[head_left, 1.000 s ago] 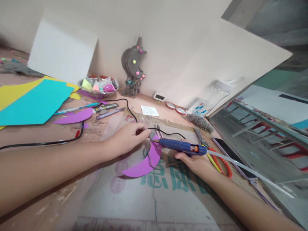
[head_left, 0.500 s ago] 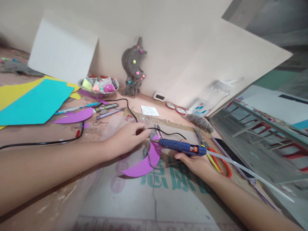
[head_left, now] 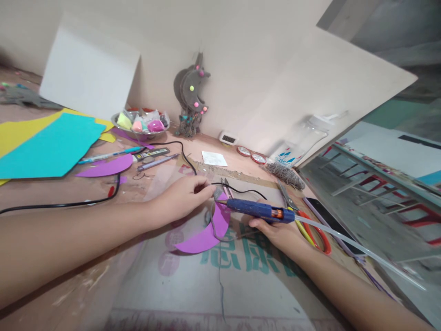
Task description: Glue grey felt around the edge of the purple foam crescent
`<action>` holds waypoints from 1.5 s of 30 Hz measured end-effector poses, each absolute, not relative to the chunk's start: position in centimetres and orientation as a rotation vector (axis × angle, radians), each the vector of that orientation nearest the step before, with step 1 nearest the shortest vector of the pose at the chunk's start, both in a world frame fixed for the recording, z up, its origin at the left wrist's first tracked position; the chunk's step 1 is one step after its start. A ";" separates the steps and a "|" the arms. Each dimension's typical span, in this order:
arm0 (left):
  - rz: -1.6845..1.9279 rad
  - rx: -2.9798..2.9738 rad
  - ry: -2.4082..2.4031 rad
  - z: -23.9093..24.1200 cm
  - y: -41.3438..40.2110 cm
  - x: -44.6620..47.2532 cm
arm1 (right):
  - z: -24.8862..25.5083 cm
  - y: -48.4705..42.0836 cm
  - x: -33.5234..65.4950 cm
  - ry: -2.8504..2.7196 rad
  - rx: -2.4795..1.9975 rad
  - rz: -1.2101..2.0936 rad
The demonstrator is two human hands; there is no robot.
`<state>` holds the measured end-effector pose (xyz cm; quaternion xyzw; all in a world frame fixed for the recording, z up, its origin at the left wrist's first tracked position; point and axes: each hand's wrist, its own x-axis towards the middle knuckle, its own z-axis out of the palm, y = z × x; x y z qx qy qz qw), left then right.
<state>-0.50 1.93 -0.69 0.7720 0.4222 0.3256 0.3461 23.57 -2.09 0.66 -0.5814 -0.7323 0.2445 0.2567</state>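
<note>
A blue hot glue gun (head_left: 253, 208) with a long clear glue stick out of its back is gripped in my right hand (head_left: 270, 228). Its nozzle points left and meets the upper tip of a purple paper crescent (head_left: 222, 223). That tip, with a grey yarn-wrapped end (head_left: 217, 193), is pinched by my left hand (head_left: 184, 197); the fingertips are partly hidden. A loose strand of grey yarn (head_left: 222, 294) trails over the crescent and down the board. The crescent's lower point reaches left, above the printed cardboard (head_left: 165, 299).
Orange-and-yellow-handled scissors (head_left: 320, 234) and a phone (head_left: 336, 225) lie right of my right hand. Behind are a grey yarn skein (head_left: 285, 175), a plastic bottle (head_left: 299, 140) and a decorated grey moon (head_left: 191, 92). A black cord (head_left: 93, 202), coloured sheets (head_left: 58, 147) and a bowl (head_left: 141, 133) lie left.
Almost nothing differs. Both hands, the glue gun and the crescent hold their places, with only a very slight shift of the glue gun and the whole view.
</note>
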 end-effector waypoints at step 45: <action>0.876 2.017 1.076 -0.7 1.9 -0.4 | 1.1 -2.3 23.4 -1.901 -1.759 0.464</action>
